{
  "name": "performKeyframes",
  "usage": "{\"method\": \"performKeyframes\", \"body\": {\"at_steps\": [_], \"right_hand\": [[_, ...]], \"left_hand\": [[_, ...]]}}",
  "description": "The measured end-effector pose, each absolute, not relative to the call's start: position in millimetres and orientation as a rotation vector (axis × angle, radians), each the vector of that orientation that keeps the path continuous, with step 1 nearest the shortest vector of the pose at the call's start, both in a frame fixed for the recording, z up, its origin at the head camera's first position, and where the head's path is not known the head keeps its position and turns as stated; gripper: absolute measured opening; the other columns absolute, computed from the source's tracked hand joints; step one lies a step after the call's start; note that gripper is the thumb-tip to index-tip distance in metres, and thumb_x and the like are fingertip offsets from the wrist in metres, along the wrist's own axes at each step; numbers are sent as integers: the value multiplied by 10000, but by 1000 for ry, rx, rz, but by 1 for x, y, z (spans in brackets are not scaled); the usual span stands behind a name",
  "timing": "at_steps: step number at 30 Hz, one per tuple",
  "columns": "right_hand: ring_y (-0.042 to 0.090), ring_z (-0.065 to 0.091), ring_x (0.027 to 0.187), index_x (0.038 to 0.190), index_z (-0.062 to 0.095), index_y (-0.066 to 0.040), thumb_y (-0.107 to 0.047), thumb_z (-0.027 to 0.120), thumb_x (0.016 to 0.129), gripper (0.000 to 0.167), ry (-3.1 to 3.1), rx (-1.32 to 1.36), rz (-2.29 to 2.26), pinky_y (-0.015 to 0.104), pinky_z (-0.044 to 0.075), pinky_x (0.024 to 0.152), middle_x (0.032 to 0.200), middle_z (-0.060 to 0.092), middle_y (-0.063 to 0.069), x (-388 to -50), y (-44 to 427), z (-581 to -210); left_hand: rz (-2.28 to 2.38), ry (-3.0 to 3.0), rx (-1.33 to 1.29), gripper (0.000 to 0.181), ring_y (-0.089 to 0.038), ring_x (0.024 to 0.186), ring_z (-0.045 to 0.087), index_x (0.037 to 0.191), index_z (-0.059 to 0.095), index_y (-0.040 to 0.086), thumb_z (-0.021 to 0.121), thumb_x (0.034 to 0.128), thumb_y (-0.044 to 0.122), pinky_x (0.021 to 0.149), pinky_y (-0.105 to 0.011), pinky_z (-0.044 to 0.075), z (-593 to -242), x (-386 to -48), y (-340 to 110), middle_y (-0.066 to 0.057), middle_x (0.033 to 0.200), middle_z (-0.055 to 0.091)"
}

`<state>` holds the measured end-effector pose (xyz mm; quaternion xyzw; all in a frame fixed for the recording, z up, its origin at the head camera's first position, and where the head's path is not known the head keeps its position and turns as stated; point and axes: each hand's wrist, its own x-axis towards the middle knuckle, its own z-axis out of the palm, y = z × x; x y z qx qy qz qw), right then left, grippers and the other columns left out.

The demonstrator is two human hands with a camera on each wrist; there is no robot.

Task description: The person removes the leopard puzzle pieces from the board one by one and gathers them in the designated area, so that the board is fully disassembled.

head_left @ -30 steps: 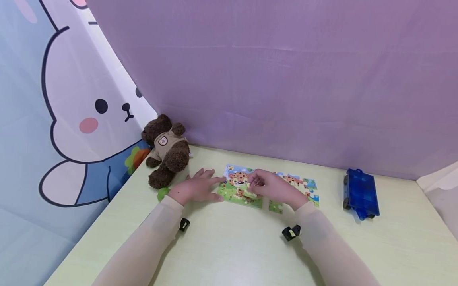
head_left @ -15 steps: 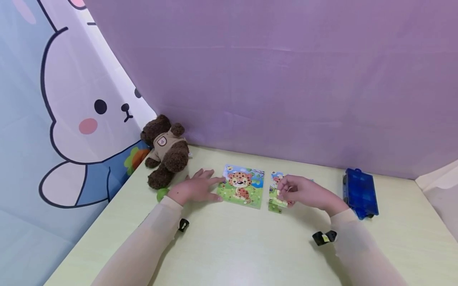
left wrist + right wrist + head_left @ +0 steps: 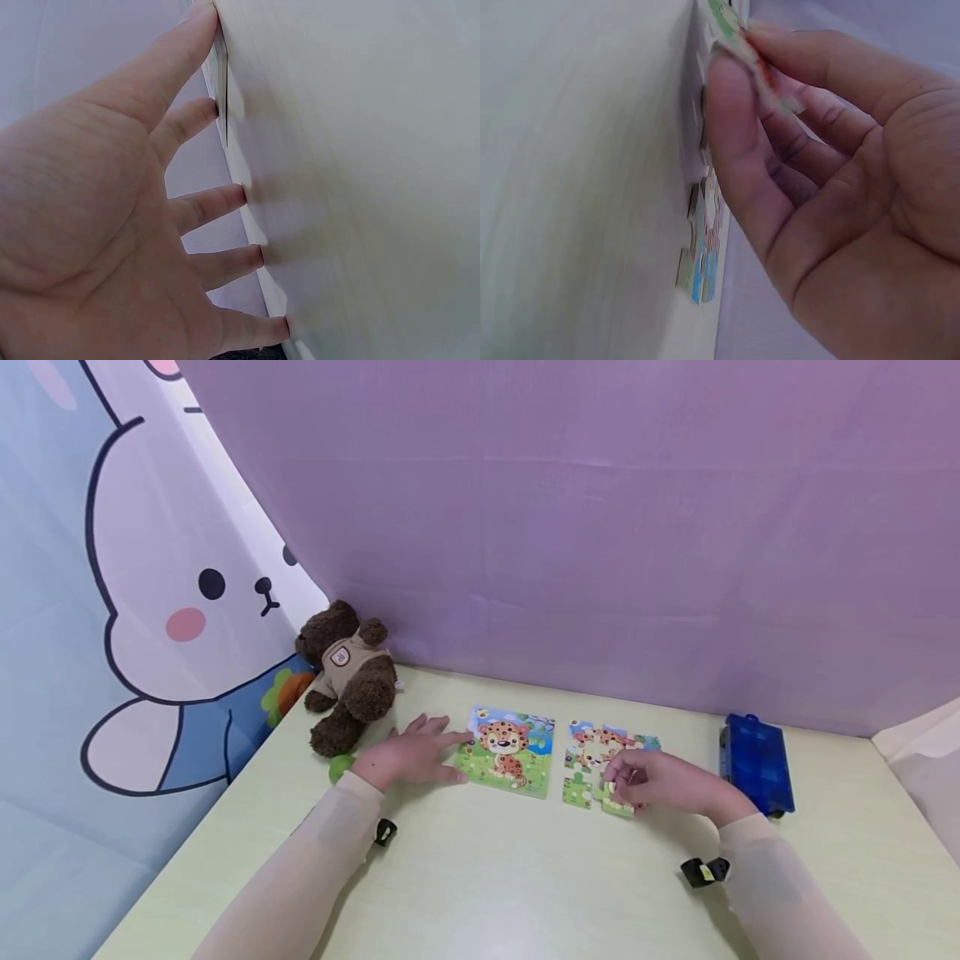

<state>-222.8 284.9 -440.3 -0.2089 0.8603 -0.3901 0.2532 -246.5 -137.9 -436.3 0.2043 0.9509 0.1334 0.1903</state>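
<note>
My right hand (image 3: 663, 781) pinches a green jigsaw piece (image 3: 617, 804) between thumb and finger, at the lower edge of a partly joined leopard puzzle (image 3: 588, 756). In the right wrist view the held piece (image 3: 742, 49) is tilted, raised off the table. Left of the puzzle lies a square leopard picture card (image 3: 504, 752). My left hand (image 3: 412, 752) spreads its fingers on the table, with the thumb and a fingertip at the card's left edge. In the left wrist view the fingers (image 3: 217, 206) are apart and straight, holding nothing.
A brown teddy bear (image 3: 351, 681) leans at the back left corner, with a green round object (image 3: 341, 767) by the left wrist. On the right stands a blue translucent box with wheels (image 3: 757, 764). A purple cloth (image 3: 570, 543) hangs behind the table (image 3: 480, 877).
My right hand has moved right with the jigsaw piece, from over the picture card to the puzzle's lower edge. The left hand has stayed in place.
</note>
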Motion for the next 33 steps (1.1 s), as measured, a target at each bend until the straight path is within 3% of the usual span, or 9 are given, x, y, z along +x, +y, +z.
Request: {"method": "performKeyframes", "body": {"at_steps": [13,20,33], "right_hand": [[174,552,811,1084,674,-112,-198,821,950,217,2514,-573,-940,230,519,645,908,619,29,-219,278,-444],[156,556,746,1089,665,-109,-217,812,961,223,2521,-541,-944,240,510,614,883,619,34,-219,277,-447],[171,555,786,1083,668,-148,-220,745,1015,125,2611,-613,-905,243,511,615,900,603,22,-217,274,-438]], "left_hand": [[362,2667,576,785,-582,1638,62,1680,338,372,650,1001,610,1212,-895,89,-434,-246,-137,-190,1808,108],[365,2667,585,788,-588,1635,69,1681,344,351,650,1002,607,1210,-899,92,-435,-246,-137,-203,1804,120],[354,2676,590,788,-597,1629,80,1682,343,347,644,1003,611,1196,-909,107,-436,-246,-137,-209,1801,124]]}}
